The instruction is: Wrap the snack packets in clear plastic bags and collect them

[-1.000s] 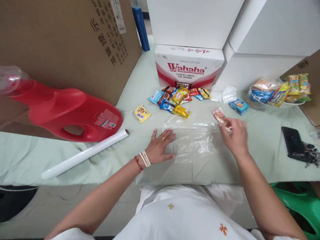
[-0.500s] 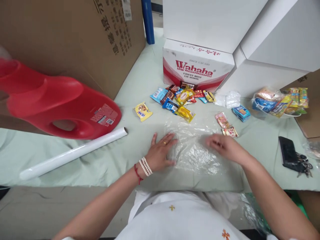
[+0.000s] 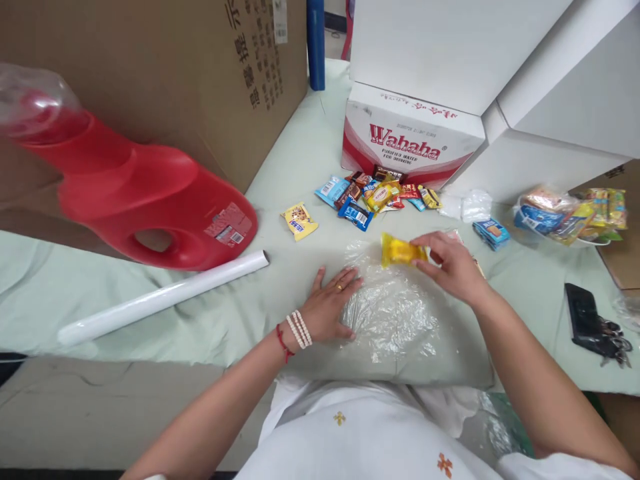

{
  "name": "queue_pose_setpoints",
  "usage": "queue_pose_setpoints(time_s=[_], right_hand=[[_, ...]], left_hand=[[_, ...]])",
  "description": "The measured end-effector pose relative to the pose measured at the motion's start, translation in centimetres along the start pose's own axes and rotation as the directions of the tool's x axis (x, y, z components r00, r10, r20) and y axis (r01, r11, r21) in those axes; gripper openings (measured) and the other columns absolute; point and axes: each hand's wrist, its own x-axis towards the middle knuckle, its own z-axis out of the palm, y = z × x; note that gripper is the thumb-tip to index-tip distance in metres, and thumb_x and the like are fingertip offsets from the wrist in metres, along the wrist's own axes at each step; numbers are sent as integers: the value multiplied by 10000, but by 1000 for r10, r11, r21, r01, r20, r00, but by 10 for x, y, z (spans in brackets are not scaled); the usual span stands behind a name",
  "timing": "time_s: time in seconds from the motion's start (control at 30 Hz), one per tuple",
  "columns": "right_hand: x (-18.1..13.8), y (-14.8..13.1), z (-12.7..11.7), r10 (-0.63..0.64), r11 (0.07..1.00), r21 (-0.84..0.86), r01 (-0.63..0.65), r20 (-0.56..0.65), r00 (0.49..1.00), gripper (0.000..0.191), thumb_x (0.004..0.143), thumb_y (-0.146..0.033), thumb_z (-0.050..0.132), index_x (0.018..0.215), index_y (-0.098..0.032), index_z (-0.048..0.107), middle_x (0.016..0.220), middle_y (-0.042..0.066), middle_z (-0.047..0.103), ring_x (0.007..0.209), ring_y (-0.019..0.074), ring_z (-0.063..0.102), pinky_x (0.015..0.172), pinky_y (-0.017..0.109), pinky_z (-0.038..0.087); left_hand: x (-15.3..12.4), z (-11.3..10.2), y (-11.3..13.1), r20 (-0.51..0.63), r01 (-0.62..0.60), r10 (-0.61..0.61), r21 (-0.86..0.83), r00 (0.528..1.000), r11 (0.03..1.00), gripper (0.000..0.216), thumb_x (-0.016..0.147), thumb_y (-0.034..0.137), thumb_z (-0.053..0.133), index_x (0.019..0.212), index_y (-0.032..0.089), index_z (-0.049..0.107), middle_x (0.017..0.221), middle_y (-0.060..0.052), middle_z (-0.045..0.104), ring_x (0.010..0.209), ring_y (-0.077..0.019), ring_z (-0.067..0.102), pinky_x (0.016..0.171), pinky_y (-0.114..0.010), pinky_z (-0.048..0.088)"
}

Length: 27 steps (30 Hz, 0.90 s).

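Note:
My left hand lies flat with its fingers spread, the fingertips on the left edge of a clear plastic bag that is laid out on the green cloth. My right hand pinches one end of a yellow-wrapped snack above the bag's upper part. Beyond it is a pile of small wrapped snacks in blue, brown, red and yellow. A pale yellow cookie packet lies by itself to the left of the pile. Pink packets behind my right hand are mostly hidden.
A red jug and a white roll lie on the left. A Wahaha carton stands behind the pile. To the right are blue packets, a bowl of snacks, and a black pouch with keys.
My right hand has taken the yellow-wrapped snack from the front of the pile and holds it over the bag. My left hand stays flat on the bag's edge. The view has shifted slightly.

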Motion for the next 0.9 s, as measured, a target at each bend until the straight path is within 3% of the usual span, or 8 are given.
queue_pose_setpoints(time_s=[0.17,0.27,0.4,0.47,0.53,0.67,0.8,0.9], right_hand=[[-48,-15,37,-47,999,34,41,223,974,329,1005,-272,544,1322,-262,632,1279,116,643,1115,256,669,938,401,570],[-75,-19,44,-3,999,41,-4,157,988,423,1028,-290,521,1451,-287,529,1472,141,517,1161,254,653,958,416,574],[-132,-21,33,-34,997,78,24,130,991,639,974,-436,655,1551,-310,411,1577,148,416,1343,293,544,1081,462,518],[-159,-21,34,-45,999,32,40,170,984,580,955,-450,682,1484,-290,505,1489,153,519,1347,317,533,1083,507,505],[-174,-20,40,-19,1000,3,18,154,988,335,999,-373,615,1315,-268,641,1376,154,608,1262,310,585,1024,515,527],[-159,-19,36,7,989,144,-25,127,992,249,1054,-291,464,1060,-250,710,1135,122,712,1030,251,659,915,444,548],[-108,-4,11,107,953,263,-153,181,978,324,1053,-426,462,1008,-224,711,899,70,726,837,209,661,776,331,530],[-69,20,-2,217,942,202,-269,247,945,366,1025,-469,469,971,-199,709,773,27,687,685,175,606,636,267,455]], left_hand=[[-4,-6,-4,-19,-1,-1,-78,1000,997,1048,739,492,805,1623,229,308,1723,-176,213,1599,-383,191,1237,-703,-71],[-18,-14,-12,-57,-61,51,-197,997,979,737,899,404,589,1592,264,381,1715,-126,278,1600,-343,213,1259,-674,2],[-41,-16,-22,-54,-237,231,-209,971,949,655,812,236,568,1464,302,553,1691,-70,354,1604,-336,201,1265,-654,-33],[-47,-10,-21,-26,-284,283,-138,959,949,650,787,266,632,1433,324,584,1678,-70,380,1591,-373,226,1245,-686,-61],[-46,-2,-17,-35,-255,254,-55,967,965,568,815,341,679,1381,349,628,1629,-74,461,1557,-387,300,1230,-709,-56],[-31,10,-5,-173,-105,105,6,979,994,221,955,386,572,1064,324,754,1388,-47,688,1427,-311,494,1242,-670,28],[-10,5,0,-331,24,-53,-90,942,996,326,1003,373,443,902,259,732,1085,-53,771,1172,-246,639,1192,-574,278],[4,-2,2,-423,187,-224,-126,878,974,379,988,416,451,773,225,698,904,-81,737,1009,-267,631,992,-501,450]])
